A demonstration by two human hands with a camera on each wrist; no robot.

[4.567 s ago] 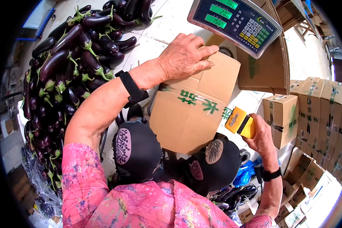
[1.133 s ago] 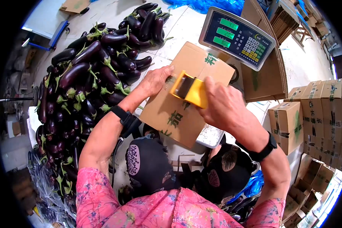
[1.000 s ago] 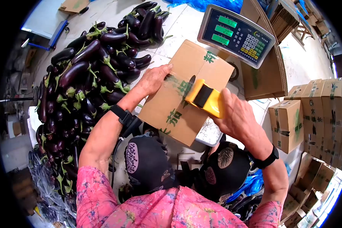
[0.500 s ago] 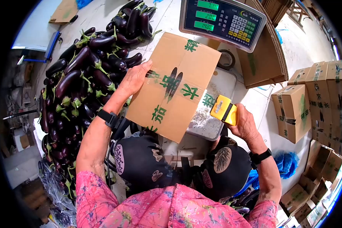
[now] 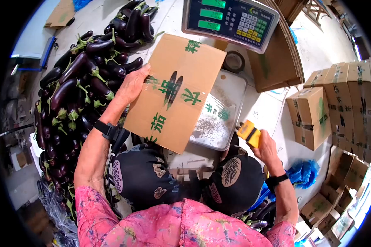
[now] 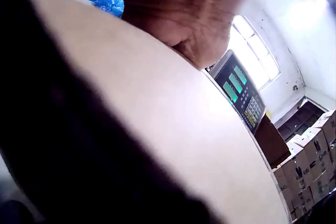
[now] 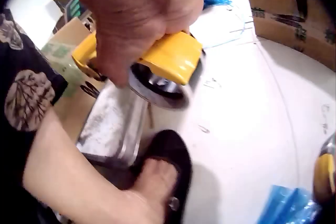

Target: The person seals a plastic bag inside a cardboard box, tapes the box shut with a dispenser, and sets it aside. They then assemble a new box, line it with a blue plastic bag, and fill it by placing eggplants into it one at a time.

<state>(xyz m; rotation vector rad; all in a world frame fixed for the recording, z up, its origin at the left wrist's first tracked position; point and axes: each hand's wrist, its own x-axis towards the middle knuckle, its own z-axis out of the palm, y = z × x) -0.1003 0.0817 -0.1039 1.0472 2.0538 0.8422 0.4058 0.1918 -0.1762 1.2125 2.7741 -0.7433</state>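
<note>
We hold the brown cardboard box with green printed characters (image 5: 175, 92) at its left edge with our left hand (image 5: 132, 86), fingers curled over the rim and palm against the side; it sits tilted above the metal weighing tray (image 5: 218, 117) of the scale, in front of the grey digital scale display (image 5: 228, 18). Our right hand (image 5: 268, 148) is closed around the yellow tape dispenser (image 5: 249, 132), drawn well off the box to its right, low beside our knee. We judge that the seam across this face is taped and the taping step is ending. The next move likely calls for turning the box upright with the left hand and setting it on the tray for filling. The heap of dark purple eggplants (image 5: 78, 82) lies on the floor just left of the box.
</note>
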